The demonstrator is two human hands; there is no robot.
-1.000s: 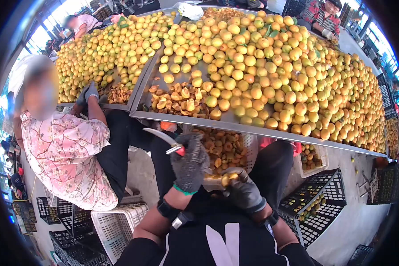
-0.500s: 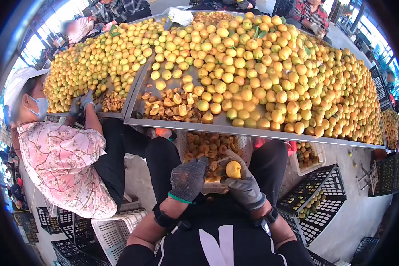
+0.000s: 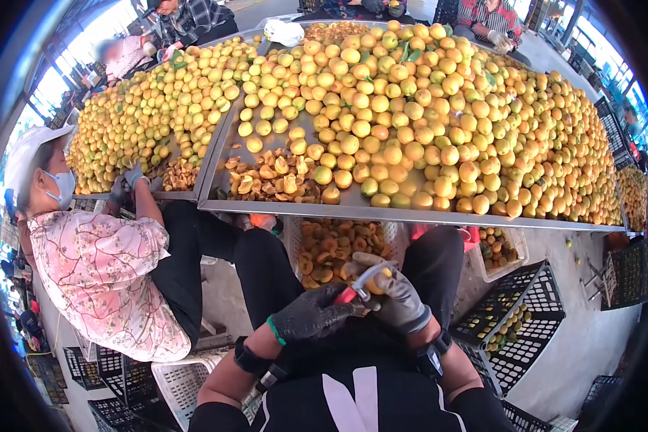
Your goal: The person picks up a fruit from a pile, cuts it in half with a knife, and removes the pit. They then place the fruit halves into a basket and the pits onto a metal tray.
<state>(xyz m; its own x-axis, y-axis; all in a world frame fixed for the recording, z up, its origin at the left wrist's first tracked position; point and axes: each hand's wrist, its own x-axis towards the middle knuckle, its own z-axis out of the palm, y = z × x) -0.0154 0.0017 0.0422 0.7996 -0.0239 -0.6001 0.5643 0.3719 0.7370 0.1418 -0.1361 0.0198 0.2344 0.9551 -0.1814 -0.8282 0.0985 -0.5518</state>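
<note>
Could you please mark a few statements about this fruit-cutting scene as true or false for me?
1. The left hand holds a red-handled knife. True.
2. The right hand is empty. False: it holds a yellow fruit, with the blade against it.
3. The white crate between the knees contains cut fruit pieces. True.
4. The metal table is bare. False: whole yellow fruits are heaped on it.
5. The neighbour in the floral shirt keeps both hands in the lap. False: the neighbour's gloved hand is at the table's edge.
</note>
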